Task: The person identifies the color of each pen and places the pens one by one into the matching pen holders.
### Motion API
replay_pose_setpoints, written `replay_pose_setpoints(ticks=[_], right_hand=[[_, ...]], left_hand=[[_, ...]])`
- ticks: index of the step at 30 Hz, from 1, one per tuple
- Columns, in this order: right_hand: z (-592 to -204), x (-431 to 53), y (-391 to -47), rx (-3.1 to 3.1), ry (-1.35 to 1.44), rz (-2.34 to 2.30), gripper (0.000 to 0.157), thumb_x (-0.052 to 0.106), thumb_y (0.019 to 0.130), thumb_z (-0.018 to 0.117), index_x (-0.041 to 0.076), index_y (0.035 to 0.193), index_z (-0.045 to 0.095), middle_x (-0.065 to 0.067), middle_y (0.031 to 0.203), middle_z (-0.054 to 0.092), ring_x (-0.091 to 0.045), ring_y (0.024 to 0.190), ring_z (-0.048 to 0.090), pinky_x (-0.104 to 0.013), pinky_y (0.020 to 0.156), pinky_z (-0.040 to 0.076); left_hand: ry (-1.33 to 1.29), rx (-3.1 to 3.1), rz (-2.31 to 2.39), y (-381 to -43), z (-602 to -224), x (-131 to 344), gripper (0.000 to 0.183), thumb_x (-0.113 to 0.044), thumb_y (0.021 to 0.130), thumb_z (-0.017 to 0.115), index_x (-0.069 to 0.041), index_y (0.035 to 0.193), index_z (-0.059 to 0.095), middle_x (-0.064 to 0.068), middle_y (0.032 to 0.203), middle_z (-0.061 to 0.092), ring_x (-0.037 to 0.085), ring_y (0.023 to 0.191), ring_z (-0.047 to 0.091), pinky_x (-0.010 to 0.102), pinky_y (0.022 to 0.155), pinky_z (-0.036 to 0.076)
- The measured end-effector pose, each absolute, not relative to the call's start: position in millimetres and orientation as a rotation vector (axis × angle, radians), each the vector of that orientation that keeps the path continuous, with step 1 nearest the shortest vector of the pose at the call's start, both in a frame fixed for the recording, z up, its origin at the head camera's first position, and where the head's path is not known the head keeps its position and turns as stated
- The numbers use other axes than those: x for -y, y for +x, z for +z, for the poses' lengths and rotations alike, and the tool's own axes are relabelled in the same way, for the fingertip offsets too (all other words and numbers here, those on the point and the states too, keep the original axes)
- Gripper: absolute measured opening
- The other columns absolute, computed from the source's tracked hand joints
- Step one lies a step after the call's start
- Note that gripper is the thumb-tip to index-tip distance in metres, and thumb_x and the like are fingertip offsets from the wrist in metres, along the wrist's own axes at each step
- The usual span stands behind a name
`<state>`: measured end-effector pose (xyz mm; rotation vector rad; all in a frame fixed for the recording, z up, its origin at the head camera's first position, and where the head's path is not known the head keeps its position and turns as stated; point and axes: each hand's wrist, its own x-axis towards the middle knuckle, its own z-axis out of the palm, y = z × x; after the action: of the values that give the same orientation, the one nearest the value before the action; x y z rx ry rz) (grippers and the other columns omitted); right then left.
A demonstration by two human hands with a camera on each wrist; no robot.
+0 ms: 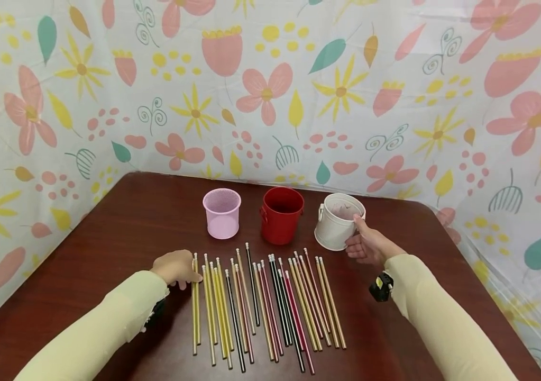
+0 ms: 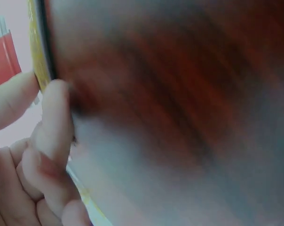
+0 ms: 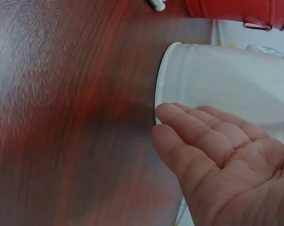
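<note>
At the far left of a row of pencils, my left hand [image 1: 177, 267] pinches a yellow pencil [image 1: 195, 312] near its eraser end. Thumb and forefinger meet around a yellow strip [image 2: 36, 44] in the left wrist view. More yellow pencils [image 1: 218, 312] lie just right of that hand. My right hand [image 1: 370, 243] is at the right side of a white bucket [image 1: 334, 227]. Its fingers [image 3: 198, 127] extend loosely along the bucket's outer wall, and the thumb comes up to the rim. The bucket stands upright on the table.
A red bucket [image 1: 282, 219] and a pink mesh cup [image 1: 222, 214] stand left of the white bucket. Black, red and gold pencils [image 1: 280, 312] fan across the dark wooden table [image 1: 156, 222]. A flowered curtain [image 1: 260, 100] hangs behind.
</note>
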<state>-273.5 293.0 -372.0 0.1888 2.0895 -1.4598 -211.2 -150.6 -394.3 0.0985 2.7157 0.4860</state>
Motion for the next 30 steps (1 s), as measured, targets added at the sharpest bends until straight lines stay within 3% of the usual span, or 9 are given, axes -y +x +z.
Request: replay_pose_setpoints(ticks=[4, 20, 30], right_hand=[[-373, -294, -272, -2.101, 0.182, -1.45, 0.103, 0.067, 0.092, 0.002, -0.025, 0.138, 0.014, -0.042, 0.143, 0.02, -0.051, 0.133, 0.027, -0.059, 0.11, 0.02], [-370, -294, -273, -2.169, 0.192, -1.406, 0.102, 0.067, 0.092, 0.005, -0.023, 0.138, 0.021, -0.041, 0.139, 0.031, -0.048, 0.126, 0.041, -0.056, 0.104, 0.034], [-368, -295, -272, -2.14, 0.156, -1.404, 0.101, 0.065, 0.093, 0.001, -0.024, 0.138, 0.019, -0.04, 0.141, 0.028, -0.048, 0.127, 0.04, -0.055, 0.103, 0.036]], left_hand=[[0.065, -2.675, 0.533, -214, -394, 153, 0.03, -0.026, 0.085, 0.073, -0.007, 0.064, 0.063, 0.003, 0.055, 0.062, 0.017, 0.047, 0.052, 0.029, 0.047, 0.042], [0.033, -2.708, 0.558, -219, -400, 155, 0.032, -0.025, 0.083, 0.074, -0.007, 0.061, 0.06, 0.003, 0.055, 0.062, 0.017, 0.052, 0.05, 0.026, 0.046, 0.035], [0.088, -2.726, 0.666, -222, -385, 157, 0.035, -0.023, 0.085, 0.07, -0.01, 0.054, 0.062, 0.003, 0.056, 0.064, 0.008, 0.038, 0.033, 0.02, 0.04, 0.025]])
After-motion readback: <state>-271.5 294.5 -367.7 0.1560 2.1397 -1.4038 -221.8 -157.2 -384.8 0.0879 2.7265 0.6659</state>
